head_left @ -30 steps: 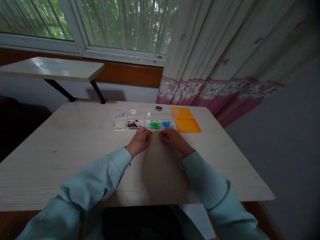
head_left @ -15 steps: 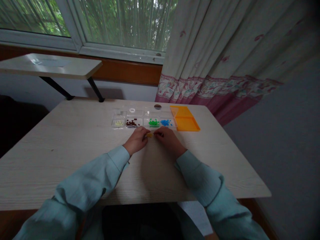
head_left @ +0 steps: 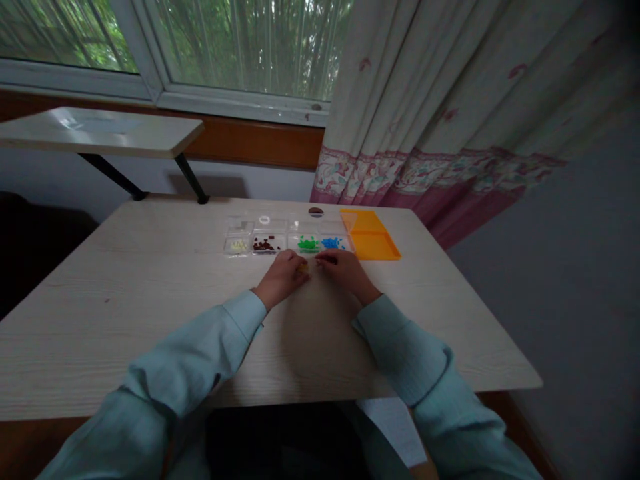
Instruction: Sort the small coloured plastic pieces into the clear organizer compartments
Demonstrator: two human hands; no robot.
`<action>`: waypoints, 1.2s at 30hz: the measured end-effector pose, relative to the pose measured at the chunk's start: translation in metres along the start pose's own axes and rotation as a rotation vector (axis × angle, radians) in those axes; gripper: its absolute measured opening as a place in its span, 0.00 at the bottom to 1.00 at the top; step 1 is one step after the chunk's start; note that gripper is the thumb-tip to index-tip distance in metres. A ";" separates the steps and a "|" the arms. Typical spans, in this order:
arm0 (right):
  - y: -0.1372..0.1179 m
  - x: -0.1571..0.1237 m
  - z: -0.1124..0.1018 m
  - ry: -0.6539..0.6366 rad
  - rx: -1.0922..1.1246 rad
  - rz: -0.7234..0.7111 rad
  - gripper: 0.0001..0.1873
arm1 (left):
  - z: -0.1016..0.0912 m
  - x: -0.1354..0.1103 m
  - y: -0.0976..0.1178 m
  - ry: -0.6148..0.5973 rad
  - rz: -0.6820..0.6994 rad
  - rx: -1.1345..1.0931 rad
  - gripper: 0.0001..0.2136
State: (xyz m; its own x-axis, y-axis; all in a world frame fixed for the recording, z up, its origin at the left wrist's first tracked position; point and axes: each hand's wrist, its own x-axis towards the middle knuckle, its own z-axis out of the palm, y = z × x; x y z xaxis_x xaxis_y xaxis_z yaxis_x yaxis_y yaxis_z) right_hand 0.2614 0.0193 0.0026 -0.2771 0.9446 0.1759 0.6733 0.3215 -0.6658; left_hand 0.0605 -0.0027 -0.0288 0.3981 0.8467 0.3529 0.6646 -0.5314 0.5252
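Between the thumb and fingers of my left hand is a small yellow piece, mostly covered by the fingers, just above the table. My right hand is a short gap to the right, its fingertips pinched together; what they hold, if anything, is too small to make out. Just beyond both hands lie clear plastic boxes with small pieces sorted by colour: pale yellow pieces, dark brown pieces, green pieces and blue pieces.
An orange open case lies right of the clear boxes. Behind them is a dark round object. A raised white shelf on black legs stands at the back left of the wooden table. A curtain hangs behind the right side.
My left hand has shifted slightly right, its fingers now covering more of the yellow piece. My right hand has moved a little to the right.
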 end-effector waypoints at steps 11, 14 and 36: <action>0.001 -0.005 0.006 -0.033 -0.048 -0.065 0.10 | -0.001 0.008 0.002 0.007 0.065 0.043 0.07; 0.003 -0.005 0.008 -0.060 -0.057 -0.144 0.10 | -0.006 0.004 -0.003 0.027 0.098 -0.067 0.07; -0.007 -0.006 0.021 -0.032 -0.097 -0.273 0.07 | -0.026 -0.012 -0.016 -0.020 0.042 -0.015 0.13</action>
State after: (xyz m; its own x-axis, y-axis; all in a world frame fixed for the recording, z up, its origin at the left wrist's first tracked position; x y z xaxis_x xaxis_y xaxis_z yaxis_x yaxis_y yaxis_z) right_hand 0.2439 0.0102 -0.0092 -0.4776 0.8200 0.3156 0.6329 0.5702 -0.5238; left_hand 0.0281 -0.0051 -0.0216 0.4379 0.8240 0.3595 0.6378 -0.5665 0.5217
